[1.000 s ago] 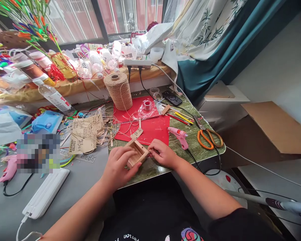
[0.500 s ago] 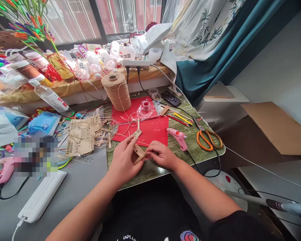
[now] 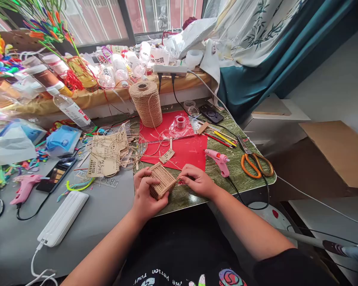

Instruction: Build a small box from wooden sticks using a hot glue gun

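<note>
My left hand (image 3: 147, 194) is wrapped round a small box covered in rows of twine (image 3: 162, 178), tilted so that its ribbed side faces up. At the box's right corner, the thumb and fingers of my right hand (image 3: 197, 180) pinch a thin strand of twine (image 3: 179, 178). Just beyond the box, a scrap of printed sandpaper (image 3: 167, 155) lies on a red sheet (image 3: 187, 153). A big spool of twine (image 3: 146, 105) stands upright at the back of the sheets. To the right of my right hand rests a pink glue gun (image 3: 219, 161).
Orange-handled scissors (image 3: 252, 165), pencils (image 3: 222, 139) and a dark phone (image 3: 211, 114) lie on the right. Sandpaper sheets (image 3: 104, 157), a second pink glue gun (image 3: 26, 186) and a white power strip (image 3: 62, 218) are at left. Bottles (image 3: 71, 111) crowd the sill. A cable (image 3: 241, 200) hangs over the table edge.
The box has been turned in my left hand, so its ribbed twine side now shows. My right hand has drawn slightly away from it with the strand. The view has shifted left.
</note>
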A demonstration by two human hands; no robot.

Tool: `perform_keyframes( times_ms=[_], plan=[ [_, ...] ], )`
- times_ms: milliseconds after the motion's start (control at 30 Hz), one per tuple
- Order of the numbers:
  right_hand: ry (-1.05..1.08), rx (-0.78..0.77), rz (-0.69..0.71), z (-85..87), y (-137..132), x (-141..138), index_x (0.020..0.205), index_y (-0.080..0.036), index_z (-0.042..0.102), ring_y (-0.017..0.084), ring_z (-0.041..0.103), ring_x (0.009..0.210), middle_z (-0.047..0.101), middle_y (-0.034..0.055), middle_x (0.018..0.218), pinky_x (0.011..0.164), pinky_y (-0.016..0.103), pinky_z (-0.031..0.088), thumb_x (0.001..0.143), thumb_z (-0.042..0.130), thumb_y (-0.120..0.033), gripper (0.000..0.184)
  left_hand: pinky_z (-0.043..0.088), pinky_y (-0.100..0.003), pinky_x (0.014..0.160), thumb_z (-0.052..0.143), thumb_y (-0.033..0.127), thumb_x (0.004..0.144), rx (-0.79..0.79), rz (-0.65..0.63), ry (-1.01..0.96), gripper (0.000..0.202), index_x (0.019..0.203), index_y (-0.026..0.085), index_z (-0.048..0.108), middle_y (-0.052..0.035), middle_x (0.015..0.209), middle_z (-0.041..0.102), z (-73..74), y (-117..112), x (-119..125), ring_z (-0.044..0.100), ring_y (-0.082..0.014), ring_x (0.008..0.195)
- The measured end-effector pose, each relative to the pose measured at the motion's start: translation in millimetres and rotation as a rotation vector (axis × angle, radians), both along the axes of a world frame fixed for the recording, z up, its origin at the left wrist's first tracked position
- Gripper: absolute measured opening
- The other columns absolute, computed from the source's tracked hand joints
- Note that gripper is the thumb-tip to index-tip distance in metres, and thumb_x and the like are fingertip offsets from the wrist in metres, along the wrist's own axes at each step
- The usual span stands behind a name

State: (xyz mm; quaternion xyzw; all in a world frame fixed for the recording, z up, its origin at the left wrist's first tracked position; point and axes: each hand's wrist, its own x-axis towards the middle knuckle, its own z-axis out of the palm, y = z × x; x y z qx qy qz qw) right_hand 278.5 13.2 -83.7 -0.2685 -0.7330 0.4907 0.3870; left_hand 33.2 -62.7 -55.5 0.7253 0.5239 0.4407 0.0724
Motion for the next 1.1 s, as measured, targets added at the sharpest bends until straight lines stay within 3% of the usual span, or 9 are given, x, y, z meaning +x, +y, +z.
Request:
perform_keyframes(
  times_ms=[267,500,600,733,867,1100],
  plan=[
    [0.084,-0.129,-0.071,4.5,-9,-23,0.1,-0.022,0.076,0.017,0.057,0.078,0.06,0.0034,0.09,0.073,0.033,0.048,0.102,0.066,-0.045,0.026,0.045,-0.063,0.118,0.081,0.021,0.073,-0.04,-0.021,0.039,0.049,0.108,0.026,0.047,-0.0105,0.134,0.047,-0.6,-12,-15,0.047,-0.0334,0.14],
    [0.056,-0.213,-0.019,2.1,-14,-28,0.093,-0.021,0.077,0.015,0.053,0.075,0.058,0.0015,0.086,0.069,0.03,0.042,0.098,0.071,-0.042,0.023,0.046,-0.062,0.117,0.081,0.02,0.074,-0.029,-0.041,0.03,0.047,0.108,0.026,0.048,-0.01,0.13,0.047,-2.9,-21,-23,0.048,-0.0324,0.138],
    [0.026,-0.194,-0.006,2.0,-15,-31,0.091,-0.02,0.075,0.015,0.053,0.076,0.057,0.0012,0.085,0.069,0.029,0.042,0.098,0.071,-0.044,0.025,0.047,-0.06,0.116,0.081,0.021,0.076,-0.079,-0.045,0.076,0.046,0.108,0.025,0.049,-0.0124,0.133,0.046,8.0,-24,-25,0.048,-0.0335,0.139],
    [-0.008,-0.139,-0.005,2.0,-16,-34,0.09,-0.021,0.074,0.016,0.053,0.076,0.056,0.0007,0.083,0.07,0.03,0.043,0.099,0.069,-0.046,0.027,0.042,-0.064,0.118,0.083,0.032,0.08,-0.142,-0.018,0.219,0.041,0.105,0.024,0.051,-0.016,0.145,0.048,38.6,-23,-19,0.044,-0.0391,0.146],
    [-0.026,-0.081,0.013,1.6,-16,-33,0.093,-0.021,0.075,0.017,0.055,0.078,0.059,0.0013,0.083,0.074,0.031,0.044,0.1,0.068,-0.047,0.028,0.039,-0.06,0.12,0.077,0.036,0.088,-0.164,-0.151,0.383,0.045,0.128,0.028,0.056,-0.01,0.14,0.064,63.0,-10,-4,0.056,-0.0339,0.137],
    [-0.029,-0.022,0.028,1.5,-15,-32,0.092,-0.022,0.074,0.018,0.055,0.079,0.06,0.0014,0.081,0.075,0.033,0.045,0.102,0.065,-0.05,0.031,0.039,-0.056,0.121,0.066,0.026,0.094,-0.254,-0.22,0.398,0.007,0.101,0.027,0.065,-0.0043,0.121,0.074,59.7,8,7,0.067,-0.0268,0.122]
  ],
)
